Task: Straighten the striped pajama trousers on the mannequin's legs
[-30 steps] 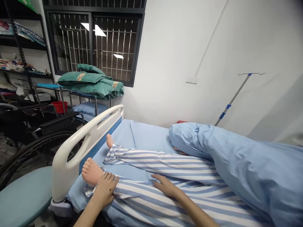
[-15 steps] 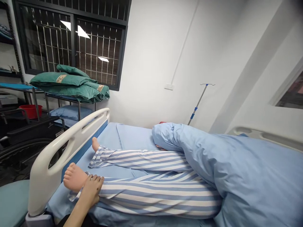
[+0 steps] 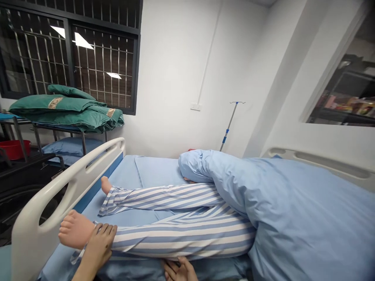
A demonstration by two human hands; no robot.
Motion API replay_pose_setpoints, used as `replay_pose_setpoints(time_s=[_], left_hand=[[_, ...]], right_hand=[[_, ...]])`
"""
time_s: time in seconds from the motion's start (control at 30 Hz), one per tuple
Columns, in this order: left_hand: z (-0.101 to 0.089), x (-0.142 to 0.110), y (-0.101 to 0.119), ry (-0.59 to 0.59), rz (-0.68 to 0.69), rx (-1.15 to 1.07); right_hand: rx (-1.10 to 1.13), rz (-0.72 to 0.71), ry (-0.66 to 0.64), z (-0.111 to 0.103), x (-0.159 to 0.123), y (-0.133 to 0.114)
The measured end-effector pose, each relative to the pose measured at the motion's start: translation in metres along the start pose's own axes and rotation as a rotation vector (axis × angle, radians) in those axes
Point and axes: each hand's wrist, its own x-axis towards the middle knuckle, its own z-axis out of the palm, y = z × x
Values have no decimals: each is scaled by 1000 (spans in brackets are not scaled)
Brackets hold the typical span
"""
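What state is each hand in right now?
Left hand: closed over the ankle of the striped trouser leg.
Right hand: open, beneath that leg.

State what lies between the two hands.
In the head view, a striped pyjama leg and the blue bedsheet lie between the left hand and the right hand.

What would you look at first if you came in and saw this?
You'd probably notice the bare pale foot sticking out of blue-and-white striped pyjama trousers on the bed, with the person's left hand resting by the ankle. Next comes the puffy pale blue quilt, heaped on the right side of the bed. Then there are the folded green quilts, stacked on a metal rack under the barred window.
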Motion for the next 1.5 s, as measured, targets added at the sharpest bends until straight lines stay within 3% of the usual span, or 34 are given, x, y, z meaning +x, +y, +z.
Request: replay_pose_setpoints(time_s=[0.23, 0.4, 0.5, 0.6, 0.77, 0.9, 1.17, 1.27, 1.5], left_hand=[[5, -5, -4, 330, 11, -11], [-3, 23, 2, 459, 95, -42], [-13, 55, 23, 503, 50, -127], [-12, 75, 60, 493, -47, -224], [30, 64, 124, 415, -213, -333], [47, 51, 141, 349, -265, -394], [15, 53, 109, 180, -193, -377], [-6, 51, 83, 233, -125, -302], [-79, 47, 9, 335, 96, -9]], right_hand=[[60, -178, -21, 33, -17, -4], [-14, -408, -98, 59, -48, -41], [-86, -539, -162, 79, -69, -78], [-175, -640, -210, 100, -88, -106], [-329, -711, -181, 114, -103, -120], [-390, -701, -134, 116, -107, -115], [-315, -653, -134, 114, -104, -110], [-235, -608, -133, 105, -99, -103], [-3, -383, -95, 82, -67, -62]])
